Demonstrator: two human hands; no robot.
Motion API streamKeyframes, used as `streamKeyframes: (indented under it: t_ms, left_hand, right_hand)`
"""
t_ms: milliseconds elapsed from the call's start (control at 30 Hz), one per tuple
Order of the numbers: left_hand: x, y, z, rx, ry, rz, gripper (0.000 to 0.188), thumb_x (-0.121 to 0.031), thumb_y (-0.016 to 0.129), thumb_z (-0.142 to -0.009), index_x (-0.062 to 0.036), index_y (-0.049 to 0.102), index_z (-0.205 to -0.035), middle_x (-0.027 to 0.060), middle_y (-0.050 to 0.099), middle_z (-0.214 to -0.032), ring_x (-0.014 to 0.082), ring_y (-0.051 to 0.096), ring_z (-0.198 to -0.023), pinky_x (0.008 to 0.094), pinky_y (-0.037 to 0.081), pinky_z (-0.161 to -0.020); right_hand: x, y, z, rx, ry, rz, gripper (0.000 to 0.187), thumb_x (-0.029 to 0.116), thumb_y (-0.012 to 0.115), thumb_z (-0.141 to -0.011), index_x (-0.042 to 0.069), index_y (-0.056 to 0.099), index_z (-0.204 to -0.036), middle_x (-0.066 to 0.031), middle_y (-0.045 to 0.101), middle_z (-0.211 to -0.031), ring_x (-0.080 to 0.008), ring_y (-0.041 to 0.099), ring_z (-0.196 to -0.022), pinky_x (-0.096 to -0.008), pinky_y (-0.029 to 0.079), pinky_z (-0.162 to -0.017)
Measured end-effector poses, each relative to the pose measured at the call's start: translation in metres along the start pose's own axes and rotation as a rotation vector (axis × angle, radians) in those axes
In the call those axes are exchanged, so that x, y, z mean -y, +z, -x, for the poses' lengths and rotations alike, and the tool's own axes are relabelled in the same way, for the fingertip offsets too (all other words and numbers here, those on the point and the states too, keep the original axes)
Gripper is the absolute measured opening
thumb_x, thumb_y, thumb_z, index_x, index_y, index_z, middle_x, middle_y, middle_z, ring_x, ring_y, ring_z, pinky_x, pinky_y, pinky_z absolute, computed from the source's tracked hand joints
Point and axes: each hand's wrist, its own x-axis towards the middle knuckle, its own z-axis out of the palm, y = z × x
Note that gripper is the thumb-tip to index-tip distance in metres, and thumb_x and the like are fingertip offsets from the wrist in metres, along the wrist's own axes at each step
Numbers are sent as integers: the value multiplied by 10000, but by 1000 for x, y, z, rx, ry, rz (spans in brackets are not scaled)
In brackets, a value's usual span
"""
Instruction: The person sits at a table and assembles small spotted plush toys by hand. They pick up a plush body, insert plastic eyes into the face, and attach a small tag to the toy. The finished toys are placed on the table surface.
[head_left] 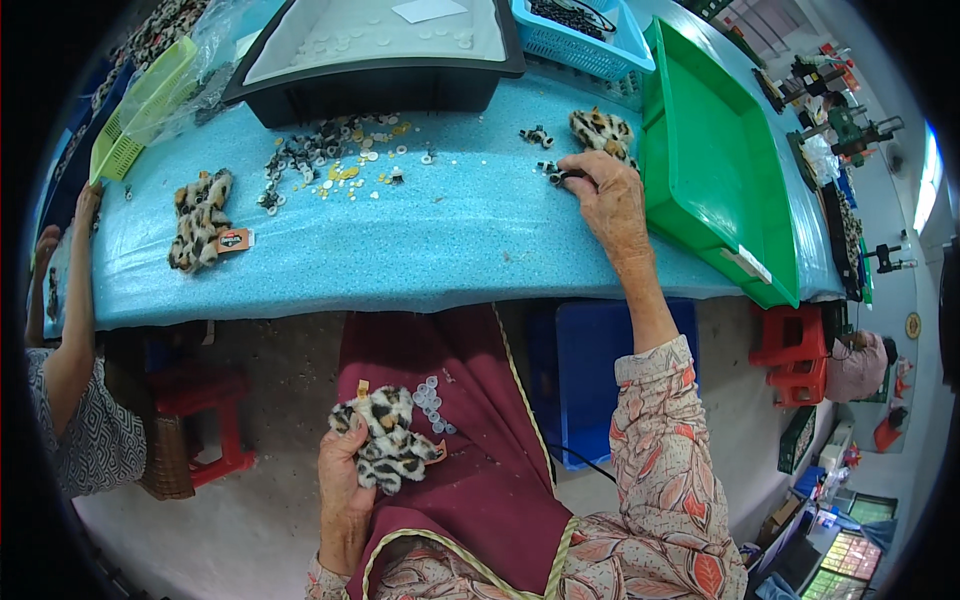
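Three leopard-print plush pieces are in view. One spotted plush (392, 445) is in the person's left hand (345, 480), gripped between thumb and fingers above the burgundy apron (450, 350). On the apron, just beside it, lies one cluster of roughly a dozen clear plastic discs (432, 403), too tightly bunched for me to count exactly.

The person's right hand (615, 205) reaches over the blue bench (450, 250), thumb and fingers narrowed on one small black piece (572, 174). Right behind that hand lies the second plush (600, 128), partly covered by it; the third plush (200, 215) lies toward the left, with one orange tag (236, 240).

Between those two, I see one loose scatter of black, white and yellow small parts (345, 173), too many to count. Beyond it stands one black tub (380, 100) with one white sheet (428, 10) inside. Around the bench I count one light-blue basket (580, 50), one green tray (720, 160) and one lime basket (122, 155). At the far left, a co-worker shows two hands, one touching the lime basket.
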Motion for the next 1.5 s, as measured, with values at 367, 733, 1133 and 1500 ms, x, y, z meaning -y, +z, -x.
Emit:
streamKeyframes:
  t_ms: [367,733,1133,1500]
  left_hand:
    - [-8,4,3,-124,7,-5,230,-46,552,-866,59,578,-1069,138,671,-950,225,673,-832,347,554,-777]
    - [1,4,2,-63,-82,24,255,-151,605,-882,32,604,-1059,121,672,-956,204,671,-832,326,555,-759]
    - [6,2,-4,-122,-93,-27,219,-134,623,-871,26,618,-1021,102,675,-900,170,666,-756,288,554,-687]
    - [9,-3,-5,-141,-66,-98,197,-104,619,-864,27,631,-1012,91,675,-904,153,658,-763,273,544,-690]
  right_hand:
    - [65,-12,50,-32,198,-1051,186,-25,630,-810,-60,635,-993,-118,659,-854,-142,610,-682,-253,504,-621]
    - [166,41,168,764,622,-1370,194,-95,645,-784,-43,649,-970,-62,649,-833,-77,605,-700,-196,504,-613]
    - [165,61,179,846,694,-1326,223,-43,617,-825,-12,649,-1044,-42,647,-849,-59,592,-735,-192,489,-641]
    - [163,63,177,799,491,-1206,237,-51,654,-779,-21,651,-1014,-58,657,-866,-79,612,-774,-207,501,-662]
